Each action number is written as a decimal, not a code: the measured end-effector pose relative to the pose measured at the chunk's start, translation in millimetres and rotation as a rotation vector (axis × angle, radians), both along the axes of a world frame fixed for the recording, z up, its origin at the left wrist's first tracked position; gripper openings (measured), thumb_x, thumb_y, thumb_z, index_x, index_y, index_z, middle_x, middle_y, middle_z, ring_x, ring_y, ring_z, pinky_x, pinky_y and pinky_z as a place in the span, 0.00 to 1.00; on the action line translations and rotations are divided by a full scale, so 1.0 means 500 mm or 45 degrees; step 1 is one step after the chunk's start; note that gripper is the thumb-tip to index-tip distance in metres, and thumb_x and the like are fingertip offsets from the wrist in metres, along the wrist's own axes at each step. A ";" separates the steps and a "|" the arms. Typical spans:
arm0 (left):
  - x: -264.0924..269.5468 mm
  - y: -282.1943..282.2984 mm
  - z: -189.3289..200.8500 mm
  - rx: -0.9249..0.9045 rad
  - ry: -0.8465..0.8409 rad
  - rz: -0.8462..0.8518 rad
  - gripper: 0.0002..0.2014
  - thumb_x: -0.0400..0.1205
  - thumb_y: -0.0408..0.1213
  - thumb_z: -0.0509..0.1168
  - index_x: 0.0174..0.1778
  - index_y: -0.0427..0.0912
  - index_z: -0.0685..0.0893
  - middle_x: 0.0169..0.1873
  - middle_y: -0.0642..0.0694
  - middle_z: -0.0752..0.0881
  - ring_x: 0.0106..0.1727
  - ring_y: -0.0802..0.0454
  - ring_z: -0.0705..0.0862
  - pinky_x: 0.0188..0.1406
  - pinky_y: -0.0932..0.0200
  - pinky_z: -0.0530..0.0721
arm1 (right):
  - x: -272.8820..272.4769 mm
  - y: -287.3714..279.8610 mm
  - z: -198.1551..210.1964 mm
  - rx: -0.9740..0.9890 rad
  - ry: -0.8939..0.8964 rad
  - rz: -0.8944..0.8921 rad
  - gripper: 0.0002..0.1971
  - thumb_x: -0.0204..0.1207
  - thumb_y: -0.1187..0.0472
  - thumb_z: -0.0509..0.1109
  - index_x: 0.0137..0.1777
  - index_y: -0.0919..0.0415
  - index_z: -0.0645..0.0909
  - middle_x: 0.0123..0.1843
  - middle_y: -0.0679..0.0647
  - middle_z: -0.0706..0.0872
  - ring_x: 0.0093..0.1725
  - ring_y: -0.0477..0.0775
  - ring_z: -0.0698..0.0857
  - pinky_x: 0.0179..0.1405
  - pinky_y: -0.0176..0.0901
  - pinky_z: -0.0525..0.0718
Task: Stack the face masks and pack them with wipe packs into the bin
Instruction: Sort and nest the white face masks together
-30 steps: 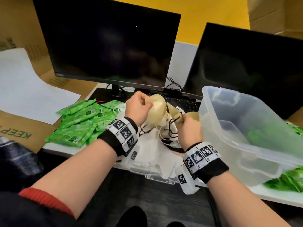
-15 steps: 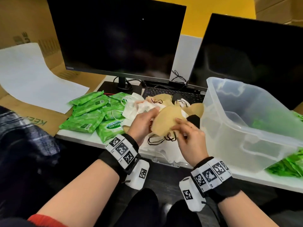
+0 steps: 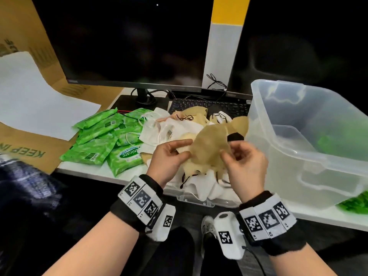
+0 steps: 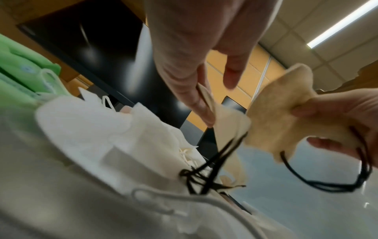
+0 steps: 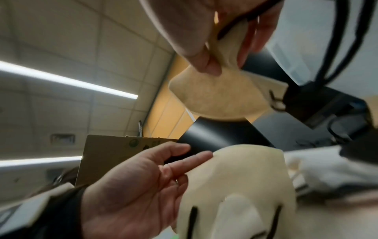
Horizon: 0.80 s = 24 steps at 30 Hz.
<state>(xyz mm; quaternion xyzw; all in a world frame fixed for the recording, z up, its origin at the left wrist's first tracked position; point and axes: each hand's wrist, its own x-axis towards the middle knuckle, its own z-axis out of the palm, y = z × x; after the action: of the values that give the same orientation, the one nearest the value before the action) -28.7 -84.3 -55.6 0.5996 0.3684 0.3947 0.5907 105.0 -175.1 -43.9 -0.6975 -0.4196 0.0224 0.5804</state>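
My two hands hold tan face masks with black ear loops above the mask pile. My left hand (image 3: 183, 148) pinches the edge of a pale cream mask (image 4: 231, 122). My right hand (image 3: 229, 150) pinches a darker tan mask (image 3: 211, 144) beside it, its loops hanging below my fingers. Loose white and tan masks (image 3: 165, 130) lie heaped on the desk under my hands. Several green wipe packs (image 3: 95, 148) lie to the left of the pile. The clear plastic bin (image 3: 298, 156) stands tilted at the right.
Two dark monitors stand behind, with a keyboard (image 3: 209, 106) under them. A clear lid (image 3: 199, 200) lies beneath the masks at the desk's front edge. More green packs (image 3: 354, 204) lie right of the bin. Cardboard and white paper (image 3: 29, 96) lie at the left.
Both hands have come back from the pile toward me and turned palms inward. The tan mask now sits between them, pinched by the right hand.
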 end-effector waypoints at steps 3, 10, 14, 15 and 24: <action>-0.008 -0.004 0.001 -0.108 -0.099 0.034 0.08 0.80 0.34 0.64 0.44 0.49 0.89 0.33 0.53 0.83 0.34 0.61 0.76 0.40 0.65 0.76 | -0.007 -0.009 0.014 0.301 -0.230 -0.151 0.10 0.65 0.68 0.69 0.39 0.51 0.84 0.33 0.45 0.76 0.35 0.39 0.77 0.40 0.29 0.76; -0.009 -0.031 0.014 -0.098 -0.293 -0.163 0.09 0.69 0.38 0.73 0.44 0.42 0.87 0.27 0.54 0.88 0.28 0.62 0.82 0.31 0.71 0.80 | -0.047 -0.005 -0.002 -0.312 -0.549 0.237 0.16 0.70 0.53 0.61 0.48 0.55 0.88 0.35 0.45 0.75 0.40 0.52 0.78 0.47 0.46 0.71; -0.016 -0.024 0.001 0.018 -0.219 -0.103 0.12 0.71 0.19 0.70 0.44 0.40 0.86 0.32 0.53 0.90 0.36 0.60 0.87 0.40 0.67 0.85 | -0.050 -0.018 0.006 -0.414 -0.495 0.476 0.33 0.62 0.48 0.44 0.56 0.51 0.86 0.38 0.44 0.74 0.47 0.47 0.73 0.48 0.46 0.66; -0.019 -0.022 -0.002 0.040 -0.201 -0.110 0.14 0.72 0.16 0.67 0.43 0.40 0.86 0.31 0.54 0.90 0.35 0.61 0.87 0.40 0.68 0.85 | -0.046 -0.018 0.006 -0.382 -0.442 0.486 0.33 0.62 0.49 0.44 0.58 0.51 0.86 0.42 0.45 0.75 0.51 0.48 0.74 0.52 0.47 0.69; -0.032 -0.026 -0.008 0.107 -0.089 -0.310 0.13 0.72 0.16 0.68 0.44 0.38 0.87 0.31 0.54 0.90 0.36 0.62 0.87 0.40 0.67 0.85 | -0.014 -0.006 0.011 -0.228 -0.201 0.494 0.12 0.67 0.55 0.76 0.37 0.37 0.76 0.50 0.37 0.74 0.61 0.52 0.77 0.63 0.55 0.74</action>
<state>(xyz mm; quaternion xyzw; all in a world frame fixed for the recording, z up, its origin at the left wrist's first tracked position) -44.7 -97.3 -59.4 0.6501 0.2553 0.3558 0.6209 98.1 -178.0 -38.2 -0.6522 -0.5864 0.1160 0.4663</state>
